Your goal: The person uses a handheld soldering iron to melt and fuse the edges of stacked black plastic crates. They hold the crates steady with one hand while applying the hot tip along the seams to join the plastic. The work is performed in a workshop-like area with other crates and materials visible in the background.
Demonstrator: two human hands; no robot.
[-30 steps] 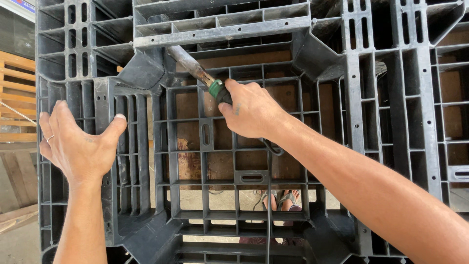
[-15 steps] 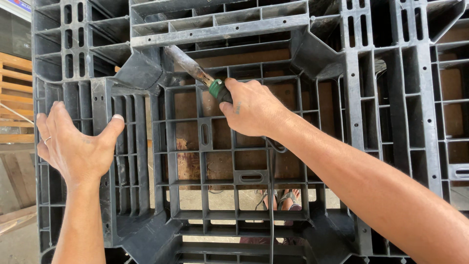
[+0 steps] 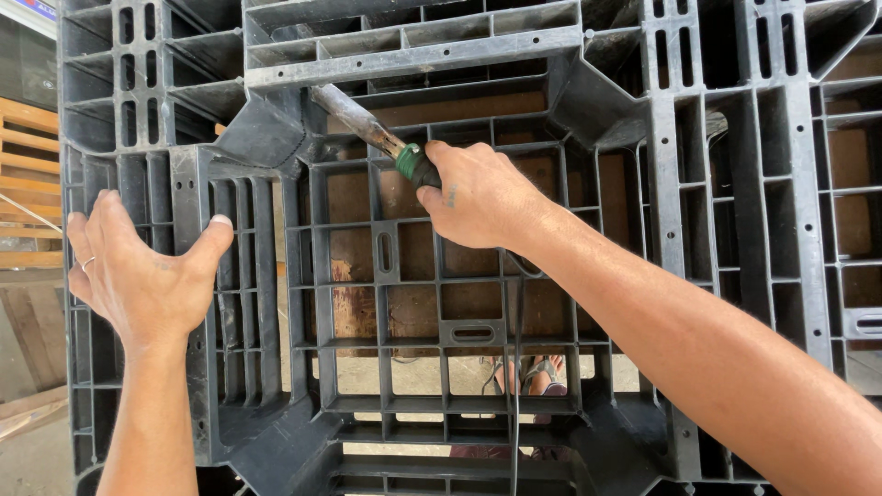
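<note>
While the left hand [image 3: 138, 276] lies spread flat against the upright grey plastic pallet [image 3: 735, 184] at nine o'clock, seemingly steadying it, the right hand [image 3: 478, 197] is wrapped round a green-collared tool [image 3: 367, 129] whose metal tip points to eleven o'clock, into a rib corner. Open grid cells below give room; ribs crowd the tip.
</note>
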